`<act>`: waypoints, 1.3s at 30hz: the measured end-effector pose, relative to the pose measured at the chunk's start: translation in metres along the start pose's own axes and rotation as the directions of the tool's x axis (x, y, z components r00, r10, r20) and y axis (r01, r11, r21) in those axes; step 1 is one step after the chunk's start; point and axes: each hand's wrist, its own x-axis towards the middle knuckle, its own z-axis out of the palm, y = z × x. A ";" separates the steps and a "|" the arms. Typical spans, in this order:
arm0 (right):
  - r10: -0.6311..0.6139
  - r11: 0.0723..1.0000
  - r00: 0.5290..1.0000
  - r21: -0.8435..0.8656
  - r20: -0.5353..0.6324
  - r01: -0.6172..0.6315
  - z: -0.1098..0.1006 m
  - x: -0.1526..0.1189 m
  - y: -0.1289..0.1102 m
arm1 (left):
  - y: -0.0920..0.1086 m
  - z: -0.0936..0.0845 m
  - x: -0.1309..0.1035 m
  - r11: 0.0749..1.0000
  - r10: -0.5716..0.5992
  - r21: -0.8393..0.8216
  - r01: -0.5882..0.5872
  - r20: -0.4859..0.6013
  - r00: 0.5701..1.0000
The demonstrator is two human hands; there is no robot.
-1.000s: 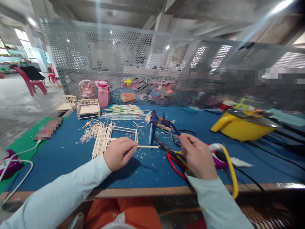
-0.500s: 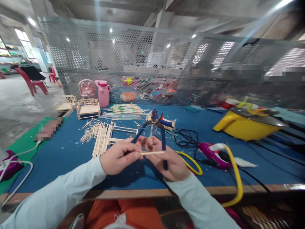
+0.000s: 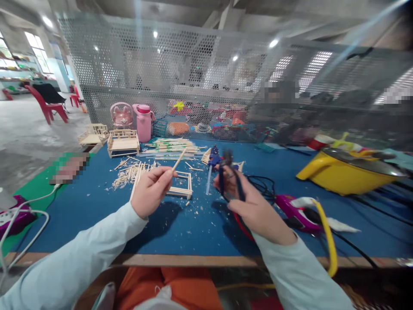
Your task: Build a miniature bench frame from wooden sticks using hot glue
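Between the thumb and fingers of my left hand is a thin wooden stick, tilted up to the right. My right hand is wrapped round dark-handled pliers, slightly blurred, their head pointing up. Just right of my left hand, a small stick frame lies on the blue table. A pile of loose sticks is partly hidden behind my left hand. Beyond the pliers sits a blue tool, partly covered. The two hands are apart.
Small wooden stick models stand at the back left beside a pink bottle. A yellow pan is at the right, near a purple power strip with a yellow cable. A perforated metal screen rises behind the table.
My hands have moved apart. My left hand has carried the stick left and tilted it upward. My right hand has gone right with the pliers, whose handles are closer together.
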 end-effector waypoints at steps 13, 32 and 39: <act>0.025 0.882 0.977 -0.465 0.210 0.077 0.022 -0.004 -0.019 | -0.007 0.005 -0.005 0.961 0.030 0.273 -0.051 0.081 0.996; -0.030 0.752 0.994 -0.653 0.108 0.094 0.043 -0.013 0.010 | -0.012 0.015 -0.012 0.838 -0.063 0.544 0.040 0.023 0.998; -0.029 0.488 0.998 -0.871 0.059 0.066 0.042 -0.014 0.001 | -0.017 0.018 -0.010 0.863 -0.254 0.444 0.239 -0.028 0.967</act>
